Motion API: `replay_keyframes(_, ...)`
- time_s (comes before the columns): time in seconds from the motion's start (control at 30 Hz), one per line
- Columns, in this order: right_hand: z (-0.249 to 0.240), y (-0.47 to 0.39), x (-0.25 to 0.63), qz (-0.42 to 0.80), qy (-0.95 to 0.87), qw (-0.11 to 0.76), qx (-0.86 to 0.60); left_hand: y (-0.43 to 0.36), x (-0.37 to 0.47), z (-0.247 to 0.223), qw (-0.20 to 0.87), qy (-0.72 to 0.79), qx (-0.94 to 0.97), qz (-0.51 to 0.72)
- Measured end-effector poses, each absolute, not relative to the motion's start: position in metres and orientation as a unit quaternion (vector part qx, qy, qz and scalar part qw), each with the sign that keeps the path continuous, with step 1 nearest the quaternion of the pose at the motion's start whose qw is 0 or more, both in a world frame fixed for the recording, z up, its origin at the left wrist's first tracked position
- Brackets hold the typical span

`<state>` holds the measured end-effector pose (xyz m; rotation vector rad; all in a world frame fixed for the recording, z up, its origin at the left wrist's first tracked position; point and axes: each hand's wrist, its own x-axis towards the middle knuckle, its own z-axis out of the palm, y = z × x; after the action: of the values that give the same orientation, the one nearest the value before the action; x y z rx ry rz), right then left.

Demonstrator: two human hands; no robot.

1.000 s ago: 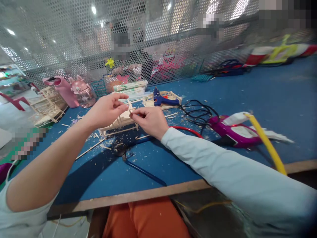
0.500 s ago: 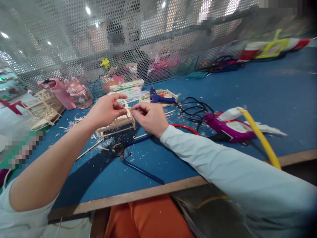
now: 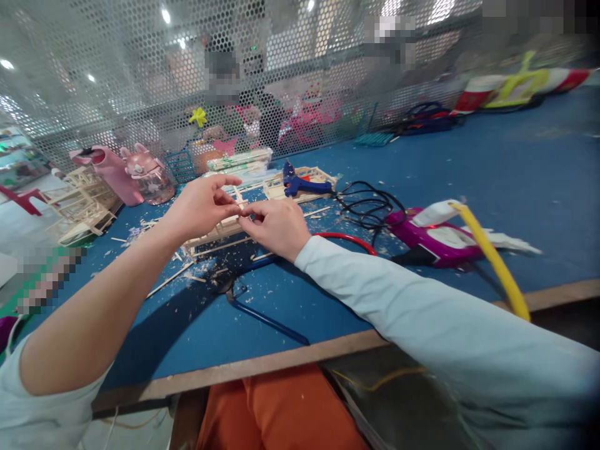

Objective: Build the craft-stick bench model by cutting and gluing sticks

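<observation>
In my head view I have both bare hands over the near left part of the blue table (image 3: 412, 169), working at a small frame of pale wooden sticks (image 3: 218, 236). The frame sits on the tabletop beneath and between the hands, partly hidden by them. The left hand (image 3: 201, 206) comes in from the left with its forefinger stretched out above the thumb, a gap between the two. The right hand (image 3: 280, 225), in a light blue sleeve (image 3: 398, 294), is narrow: its thumb and fingertips are drawn close together, right beside the left thumb at the frame's upper part. The tips are small and overlap from where I look, so I cannot tell whether either hand has a stick pinched in it.

Around the frame I see pale scraps and a loose stick (image 3: 169, 279) slanting toward the near edge. A blue-handled tool (image 3: 269, 322) lies in front of the frame, one handle pointing at that edge. Behind the right hand, a blue glue gun (image 3: 307, 185) lies over a second stick frame (image 3: 274, 187), with black cable (image 3: 370, 206) in loops to its right. Farther right I have a magenta and white block (image 3: 438, 240) with a yellow strap (image 3: 497, 269). At the back left, a pink jar (image 3: 150, 178) stands next to a pink bottle (image 3: 115, 178), before a perforated metal screen (image 3: 300, 56)
</observation>
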<state>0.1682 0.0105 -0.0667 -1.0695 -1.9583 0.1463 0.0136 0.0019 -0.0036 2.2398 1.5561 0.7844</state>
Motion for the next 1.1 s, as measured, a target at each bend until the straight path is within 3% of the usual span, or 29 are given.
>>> replay_keyframes(0.13,-0.065,0.011,0.169,0.085,-0.782,0.449,-0.423,-0.006,0.015,-0.003,0.061,0.527,0.79,0.307)
replay_keyframes(0.3,-0.058,0.021,0.191,0.222,-0.742,0.505,-0.382,-0.039,-0.006,-0.021,-0.12,0.517,0.751,0.394)
replay_keyframes(0.4,-0.051,0.019,0.202,0.292,-0.753,0.48,-0.343,-0.062,-0.02,-0.041,-0.166,0.524,0.669,0.5)
replay_keyframes(0.47,-0.048,0.01,0.2,0.293,-0.803,0.42,-0.304,-0.073,-0.018,-0.053,-0.084,0.531,0.648,0.539)
replay_keyframes(0.6,-0.053,-0.018,0.184,0.172,-0.888,0.326,-0.275,-0.083,0.003,-0.066,0.195,0.537,0.693,0.44)
replay_keyframes(0.7,-0.06,-0.031,0.179,0.111,-0.896,0.308,-0.299,-0.082,0.012,-0.068,0.244,0.537,0.695,0.411)
replay_keyframes(0.8,-0.061,-0.044,0.182,0.115,-0.889,0.275,-0.348,-0.076,0.004,-0.068,0.269,0.535,0.658,0.457)
replay_keyframes(1.0,-0.063,-0.083,0.175,0.025,-0.915,0.001,-0.403,-0.062,-0.017,-0.071,0.359,0.49,0.593,0.529)
replay_keyframes(1.1,-0.064,-0.093,0.175,0.0,-0.904,-0.013,-0.427,-0.056,-0.02,-0.073,0.398,0.449,0.601,0.528)
